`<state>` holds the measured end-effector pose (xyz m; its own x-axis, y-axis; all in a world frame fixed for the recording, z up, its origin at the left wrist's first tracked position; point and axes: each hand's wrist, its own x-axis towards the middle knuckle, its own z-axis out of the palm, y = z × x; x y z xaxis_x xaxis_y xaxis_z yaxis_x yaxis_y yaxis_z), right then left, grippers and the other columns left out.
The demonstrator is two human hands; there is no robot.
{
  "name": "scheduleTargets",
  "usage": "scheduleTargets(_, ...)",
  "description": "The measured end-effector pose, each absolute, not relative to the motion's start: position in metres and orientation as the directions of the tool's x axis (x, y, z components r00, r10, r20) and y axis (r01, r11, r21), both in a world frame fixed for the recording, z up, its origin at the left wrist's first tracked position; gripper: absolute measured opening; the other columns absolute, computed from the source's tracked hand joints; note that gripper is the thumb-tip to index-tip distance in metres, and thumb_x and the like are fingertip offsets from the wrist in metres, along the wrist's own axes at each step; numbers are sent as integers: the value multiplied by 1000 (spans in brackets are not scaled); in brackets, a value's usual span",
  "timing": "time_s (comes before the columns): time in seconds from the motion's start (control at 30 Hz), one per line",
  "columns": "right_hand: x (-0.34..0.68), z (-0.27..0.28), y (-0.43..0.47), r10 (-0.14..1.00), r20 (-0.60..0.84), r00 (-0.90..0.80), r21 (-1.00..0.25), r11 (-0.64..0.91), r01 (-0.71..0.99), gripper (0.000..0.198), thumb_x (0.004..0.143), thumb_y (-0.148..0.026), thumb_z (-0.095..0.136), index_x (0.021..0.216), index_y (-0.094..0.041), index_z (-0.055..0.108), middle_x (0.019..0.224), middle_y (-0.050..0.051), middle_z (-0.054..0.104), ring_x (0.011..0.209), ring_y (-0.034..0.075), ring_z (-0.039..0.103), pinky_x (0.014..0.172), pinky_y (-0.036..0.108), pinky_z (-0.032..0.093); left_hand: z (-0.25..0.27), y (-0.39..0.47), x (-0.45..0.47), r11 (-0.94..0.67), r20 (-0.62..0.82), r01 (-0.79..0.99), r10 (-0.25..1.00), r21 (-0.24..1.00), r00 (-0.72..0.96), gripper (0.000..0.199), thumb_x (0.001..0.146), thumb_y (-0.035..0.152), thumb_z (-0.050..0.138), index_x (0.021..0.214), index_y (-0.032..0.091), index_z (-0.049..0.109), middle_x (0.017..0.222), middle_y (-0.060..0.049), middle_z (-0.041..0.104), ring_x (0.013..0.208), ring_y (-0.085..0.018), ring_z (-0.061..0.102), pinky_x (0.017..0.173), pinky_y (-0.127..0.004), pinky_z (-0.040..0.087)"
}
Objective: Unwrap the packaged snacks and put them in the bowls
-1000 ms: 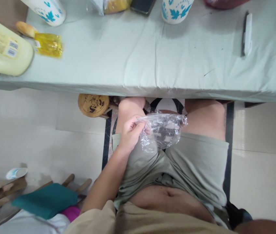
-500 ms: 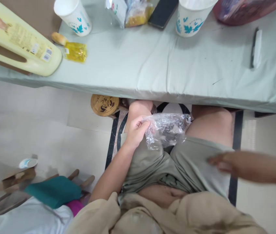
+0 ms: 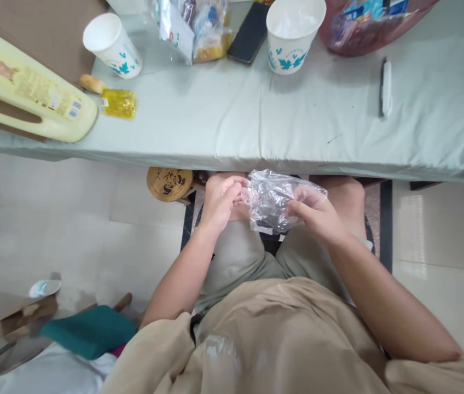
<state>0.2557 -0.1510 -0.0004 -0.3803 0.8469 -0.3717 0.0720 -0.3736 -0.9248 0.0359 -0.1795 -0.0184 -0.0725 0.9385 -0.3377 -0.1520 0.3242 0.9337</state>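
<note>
Light: soft, moderately bright | glints: clear plastic (image 3: 271, 198), floor (image 3: 441, 241) | shadows: faint, tablecloth (image 3: 174, 120) | lower left: blurred

A loose tan shirt (image 3: 297, 334), its wide short sleeves (image 3: 154, 350) ending well back from the bare hands (image 3: 218, 202), bears a pale, patchy mark (image 3: 219, 350) on its front, and grey-green shorts (image 3: 236, 249) show nearer the hands.

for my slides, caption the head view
Right hand pinches clear crinkled plastic above the lap, left hand at its edge, by a cloth-covered table.

I can't clearly see some fingers of the right hand (image 3: 318, 215) through the plastic bag (image 3: 271, 198). The left edge cuts the yellow bottle (image 3: 30, 90).
</note>
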Motion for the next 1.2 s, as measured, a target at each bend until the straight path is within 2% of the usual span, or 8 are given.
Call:
scheduleTargets(0.13,269,6,-150,860,-390,-330,-919,-386,79,29,76,-43,74,78,-21,55,64,-3,59,55,11,51,52,24,42,-15,-176,51,372,-357,-87,923,924,146,38,70,38,83,96,16,68,86,-5,71,80,-16,66,71,-25,51)
scheduleTargets(0.33,293,16,-139,875,-352,-332,-936,-321,146,26,79,-41,73,80,-22,56,79,4,72,72,19,67,66,32,54,-9,-178,68,234,-239,-102,970,967,-35,30,77,44,77,84,18,66,79,-2,68,78,-15,63,71,-25,50)
scheduleTargets(0.5,295,22,-138,883,-308,-355,-951,-290,104,25,81,-42,71,87,-23,55,66,-1,65,55,16,58,53,29,48,-3,-173,64,374,-365,-48,921,926,139,43,79,50,76,105,17,68,73,-2,69,60,-13,61,57,-24,47)
scheduleTargets(0.63,296,35,-121,922,-213,-322,-977,-199,78,22,82,-43,70,88,-23,60,69,0,62,60,16,58,54,29,47,13,-141,56,217,-224,62,963,974,150,33,78,46,78,90,16,71,81,-5,72,67,-13,64,60,-24,50)
scheduleTargets(0.77,292,49,-70,968,-111,-225,-993,-117,-13,21,82,-44,67,81,-24,61,74,2,60,68,17,59,61,31,49,32,-77,55,106,-103,-30,992,994,70,30,75,40,82,94,21,69,69,1,64,59,-12,61,56,-24,51)
scheduleTargets(0.97,266,44,10,968,-122,-221,-970,-163,-182,44,86,-63,50,71,-23,53,75,5,57,67,17,55,63,34,51,32,-1,42,161,-151,-192,986,968,66,25,86,42,67,77,19,65,65,0,58,56,-13,59,54,-26,51)
scheduleTargets(1.07,255,22,18,986,-85,-144,-994,-95,-63,33,76,-48,71,87,-25,51,77,-1,54,63,12,51,60,29,48,18,7,29,179,-164,-134,979,975,117,30,78,47,71,70,18,64,68,-2,60,55,-11,54,47,-22,44)
scheduleTargets(1.2,244,1,9,971,-143,-193,-990,-136,47,64,70,-38,78,123,-29,44,96,1,61,73,16,60,65,31,51,8,5,20,109,-101,-89,991,990,88,37,61,25,84,93,23,67,83,1,64,61,-9,55,53,-19,45)
